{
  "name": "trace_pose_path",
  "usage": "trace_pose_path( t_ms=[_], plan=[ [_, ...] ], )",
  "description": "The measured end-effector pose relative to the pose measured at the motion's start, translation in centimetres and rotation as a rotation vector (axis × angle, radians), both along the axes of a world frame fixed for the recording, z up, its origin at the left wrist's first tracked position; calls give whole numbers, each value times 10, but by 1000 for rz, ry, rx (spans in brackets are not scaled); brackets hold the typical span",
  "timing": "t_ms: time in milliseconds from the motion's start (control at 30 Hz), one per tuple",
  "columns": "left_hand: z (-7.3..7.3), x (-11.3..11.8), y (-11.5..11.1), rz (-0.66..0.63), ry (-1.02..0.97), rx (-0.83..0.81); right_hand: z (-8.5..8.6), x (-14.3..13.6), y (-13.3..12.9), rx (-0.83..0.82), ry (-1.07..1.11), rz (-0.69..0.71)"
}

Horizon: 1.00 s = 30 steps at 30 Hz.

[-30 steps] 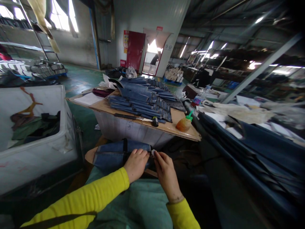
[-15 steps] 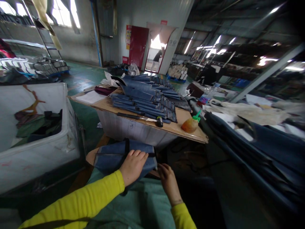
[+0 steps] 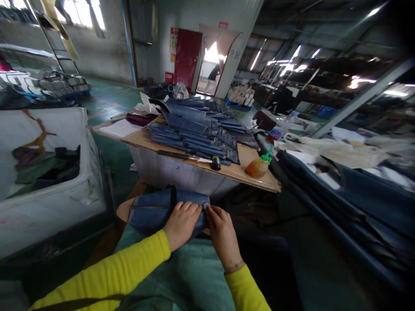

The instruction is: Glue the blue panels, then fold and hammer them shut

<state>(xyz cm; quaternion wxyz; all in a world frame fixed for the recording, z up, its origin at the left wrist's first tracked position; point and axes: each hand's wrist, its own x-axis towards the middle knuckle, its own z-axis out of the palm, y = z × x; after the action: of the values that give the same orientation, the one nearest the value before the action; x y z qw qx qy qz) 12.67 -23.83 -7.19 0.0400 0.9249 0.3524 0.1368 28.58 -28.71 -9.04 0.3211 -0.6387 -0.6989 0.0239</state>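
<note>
Across the green cloth over my lap lies a blue leather-like piece point(image 3: 151, 212), folded around a tan form point(image 3: 125, 211) that shows at its left end. A black band point(image 3: 173, 196) crosses it. My left hand point(image 3: 183, 222) presses down on the piece's right half, fingers together and bent, the thumb hidden. At the right end my right hand point(image 3: 222, 231) pinches a small greyish edge point(image 3: 205, 207) of the piece, close to my left fingertips. The underside and the far end are hidden by my hands.
Ahead stands a cardboard-topped table point(image 3: 136, 139) with stacked blue pieces point(image 3: 191, 140), a hammer point(image 3: 215, 163) and a green-capped glue bottle point(image 3: 257, 167). A white bin point(image 3: 86, 172) with scraps is at left. Dark blue sheets point(image 3: 363, 194) lie at right. A person point(image 3: 213, 75) is in the far doorway.
My right hand has moved up and left from below the piece's right corner to its end by my left fingertips. The black strip there no longer shows. My left hand has stayed.
</note>
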Motion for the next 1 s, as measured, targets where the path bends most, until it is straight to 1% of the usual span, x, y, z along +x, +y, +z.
trace_pose_path(
  t_ms=[133, 267, 400, 500, 633, 800, 900, 1000],
  plan=[
    [-4, -2, -2, 1, -2, 21, 2, -7, 5, -14, -16, -16],
    [-6, -12, -4, 5, -35, 24, 2, -20, -4, -13, -22, 11],
    [-3, -27, -6, 13, -38, 16, -4, -34, -9, -3, -46, 18],
    [0, -39, -7, 30, -26, 9, -5, -45, -8, -16, -73, 40],
    [-2, -56, -8, 57, -26, 15, 0, -61, -4, -54, -106, 61],
    [-5, -78, -12, 76, -71, 19, 6, -85, 0, -62, -127, 108],
    [-4, -91, -15, 107, -83, 26, 7, -95, 3, -59, -102, 137],
    [-5, -102, -17, 169, -85, 46, 10, -97, 5, -57, -38, 165]
  ],
)
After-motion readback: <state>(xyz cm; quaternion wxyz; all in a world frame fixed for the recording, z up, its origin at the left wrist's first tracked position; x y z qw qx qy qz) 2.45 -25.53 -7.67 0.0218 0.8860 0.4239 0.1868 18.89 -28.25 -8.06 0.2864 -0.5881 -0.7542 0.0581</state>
